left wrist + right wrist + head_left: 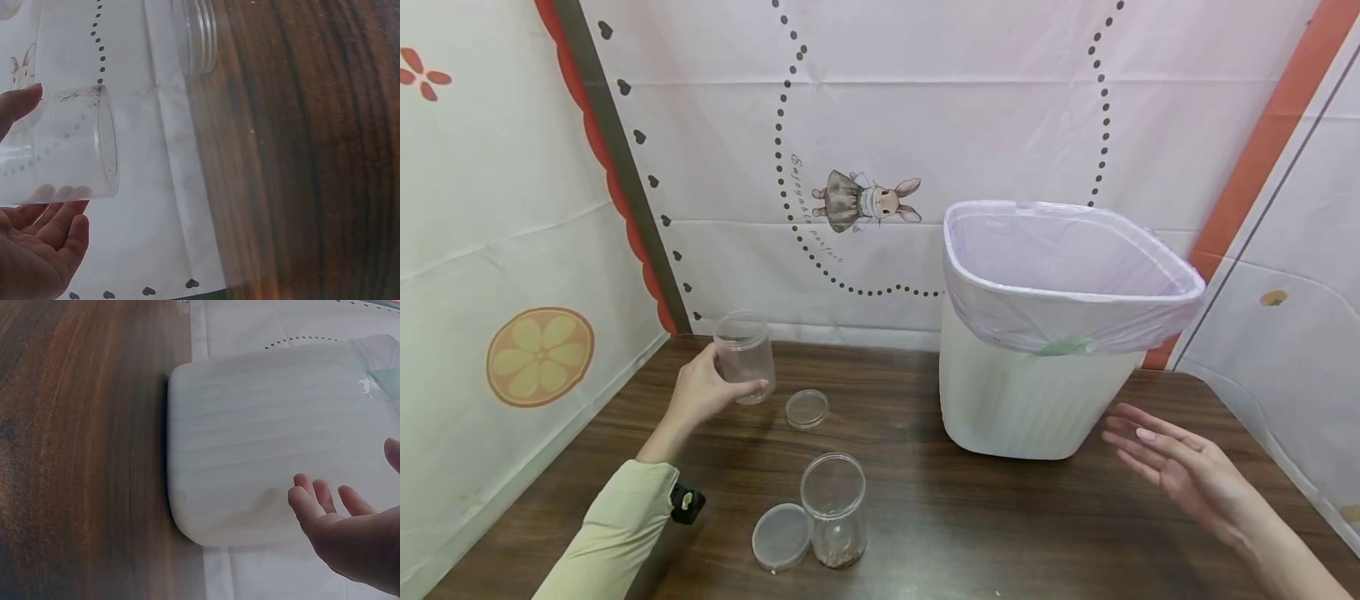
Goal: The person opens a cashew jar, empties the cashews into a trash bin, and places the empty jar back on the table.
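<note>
The empty clear jar is in the left hand, lifted just above the far left part of the wooden table. The thumb is on one side of its wall and the fingers wrap the other side, so the hand grips it around the middle and leaves the mouth free. In the head view the jar stands nearly upright, its long axis vertical and the open mouth pointing up, with only a slight tilt. It has no lid on; 1 small clear lid lies flat on the table just beside it, to the right.

Nearer to the person stands a second clear jar, upright, with some brown bits at the bottom, and its lid lies touching it on the left.

The right hand hovers open, fingers straight and relaxed, holding nothing, near the white bin. The bin carries a pale purple bag folded over its rim, probably to keep the inside clean.
</note>
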The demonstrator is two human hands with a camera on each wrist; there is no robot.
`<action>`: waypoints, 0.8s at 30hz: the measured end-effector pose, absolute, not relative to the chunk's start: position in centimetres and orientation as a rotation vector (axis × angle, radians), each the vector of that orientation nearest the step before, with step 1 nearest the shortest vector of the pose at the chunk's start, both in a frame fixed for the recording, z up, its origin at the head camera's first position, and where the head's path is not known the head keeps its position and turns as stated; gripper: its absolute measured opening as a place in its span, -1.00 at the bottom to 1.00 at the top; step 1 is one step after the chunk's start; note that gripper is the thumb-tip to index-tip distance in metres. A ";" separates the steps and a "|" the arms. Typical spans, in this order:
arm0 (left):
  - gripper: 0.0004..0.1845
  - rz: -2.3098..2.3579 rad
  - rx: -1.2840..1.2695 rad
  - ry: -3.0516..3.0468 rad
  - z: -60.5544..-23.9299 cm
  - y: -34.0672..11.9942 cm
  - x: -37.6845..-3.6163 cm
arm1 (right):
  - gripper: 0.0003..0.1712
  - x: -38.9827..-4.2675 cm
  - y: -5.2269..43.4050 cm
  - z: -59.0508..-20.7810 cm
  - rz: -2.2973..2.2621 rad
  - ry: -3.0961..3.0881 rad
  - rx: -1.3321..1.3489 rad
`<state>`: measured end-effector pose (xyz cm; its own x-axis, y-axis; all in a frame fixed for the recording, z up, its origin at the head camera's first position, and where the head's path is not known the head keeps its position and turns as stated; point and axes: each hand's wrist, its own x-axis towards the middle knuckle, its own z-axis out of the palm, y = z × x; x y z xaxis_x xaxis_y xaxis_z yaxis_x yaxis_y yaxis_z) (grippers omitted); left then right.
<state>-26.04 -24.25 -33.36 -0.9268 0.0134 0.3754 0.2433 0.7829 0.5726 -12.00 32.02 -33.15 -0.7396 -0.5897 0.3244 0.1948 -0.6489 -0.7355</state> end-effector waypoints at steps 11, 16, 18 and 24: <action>-0.26 -0.916 -0.189 -2.675 -35.1 -24.3 -26.5 | -0.39 -12.0 31.7 -33.9 -2.380 0.986 -0.763; -0.24 -0.895 -0.180 -2.720 -35.6 -24.3 -26.6 | -0.39 -12.1 31.7 -34.2 -2.370 0.951 -0.783; -0.22 -0.882 -0.176 -2.732 -35.6 -24.3 -26.6 | -0.40 -12.1 31.6 -34.3 -2.368 0.952 -0.782; -0.19 -0.864 -0.148 -2.768 -36.2 -24.6 -27.0 | -0.40 -12.1 31.4 -34.6 -2.374 0.987 -0.764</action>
<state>-27.01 -24.63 -36.19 -0.9667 0.0257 0.2547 0.1659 0.8205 0.5471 -12.06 31.42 -34.63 -0.7427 -0.5910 0.3148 0.1936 -0.6396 -0.7439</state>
